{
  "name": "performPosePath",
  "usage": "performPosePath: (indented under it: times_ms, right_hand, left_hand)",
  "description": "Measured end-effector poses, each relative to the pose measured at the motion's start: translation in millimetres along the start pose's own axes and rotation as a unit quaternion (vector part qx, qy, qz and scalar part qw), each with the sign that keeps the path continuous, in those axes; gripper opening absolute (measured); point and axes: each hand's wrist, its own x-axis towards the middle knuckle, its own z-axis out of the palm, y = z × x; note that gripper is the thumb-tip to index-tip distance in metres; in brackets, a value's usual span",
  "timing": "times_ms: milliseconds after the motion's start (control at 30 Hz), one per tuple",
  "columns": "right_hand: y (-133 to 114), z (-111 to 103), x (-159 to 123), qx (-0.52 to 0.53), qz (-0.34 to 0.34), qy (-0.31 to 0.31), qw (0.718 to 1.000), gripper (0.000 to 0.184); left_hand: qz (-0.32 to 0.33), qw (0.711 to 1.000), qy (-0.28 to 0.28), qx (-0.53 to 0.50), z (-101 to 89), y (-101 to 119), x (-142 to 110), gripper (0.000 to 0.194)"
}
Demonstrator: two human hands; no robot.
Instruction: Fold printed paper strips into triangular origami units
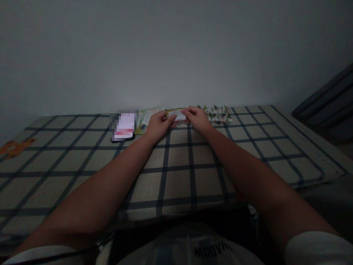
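Between my two hands, near the back edge of the table, is a small printed packet (pixel 177 115) with white, green and orange on it. My left hand (pixel 159 126) pinches its left end with thumb and fingers. At the other end, my right hand (pixel 197 118) closes thumb and fingertips on the packet. Its kind is too dim to read. Just left of my left hand lies a larger green-and-white printed bag (pixel 149 116), partly covered by that hand. Several small wrapped pieces (pixel 219 114) are heaped to the right of my right hand.
A phone (pixel 124 127) with a lit, blurred screen lies left of the bag. An orange figure-shaped item (pixel 17 147) is at the far left. The checked tablecloth (pixel 176 176) reaches to the wall (pixel 176 51) behind. Dark folded fabric (pixel 328 99) stands at the right.
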Motion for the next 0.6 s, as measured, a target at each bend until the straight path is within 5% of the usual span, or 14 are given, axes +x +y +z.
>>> performPosePath:
  times_ms: [600]
  right_hand:
    - [7.8, -0.1, 1.4, -0.017, -0.016, 0.001, 1.0, 0.037]
  left_hand:
    - [-0.004, 1.0, -0.012, 0.005, 0.3, 7.9, -1.6, 0.037]
